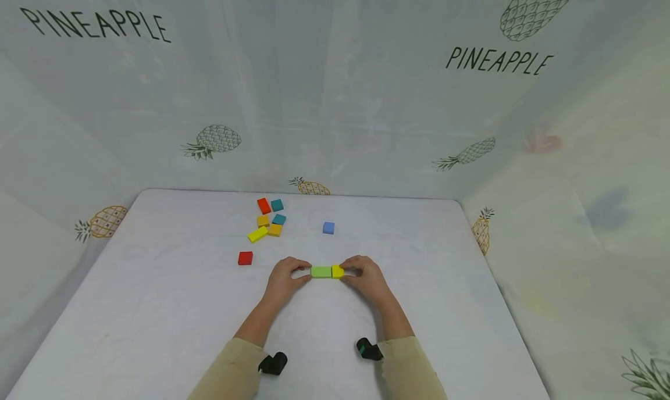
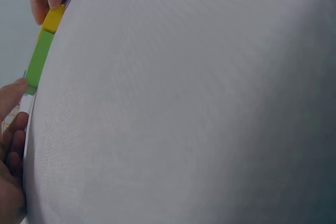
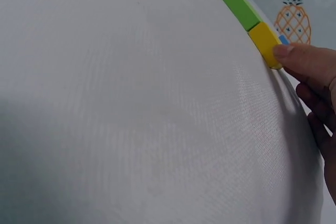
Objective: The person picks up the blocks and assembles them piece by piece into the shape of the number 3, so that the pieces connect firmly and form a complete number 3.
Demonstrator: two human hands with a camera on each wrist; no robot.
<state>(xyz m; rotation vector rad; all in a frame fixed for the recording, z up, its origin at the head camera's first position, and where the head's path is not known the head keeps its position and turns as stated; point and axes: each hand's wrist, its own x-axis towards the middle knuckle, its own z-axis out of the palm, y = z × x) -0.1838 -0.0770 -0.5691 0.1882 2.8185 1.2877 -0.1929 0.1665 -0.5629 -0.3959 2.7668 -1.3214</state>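
Note:
In the head view a long green block (image 1: 321, 272) and a shorter yellow block (image 1: 337, 271) lie end to end on the white table. My left hand (image 1: 283, 278) pinches the green block's left end between thumb and forefinger. On the other side, my right hand (image 1: 369, 279) pinches the yellow block by its right end. The left wrist view shows the green block (image 2: 40, 59) meeting the yellow block (image 2: 53, 19) in one line. In the right wrist view the right thumb rests on the yellow block (image 3: 266, 44).
A blue block (image 1: 328, 228) lies beyond my hands. Farther left is a loose group with a red block (image 1: 264, 206), teal blocks (image 1: 277, 205), orange blocks (image 1: 274, 230) and a long yellow block (image 1: 258, 234). Another red block (image 1: 245, 258) sits left of my left hand. Pineapple-print cloth (image 1: 314, 97) surrounds the table.

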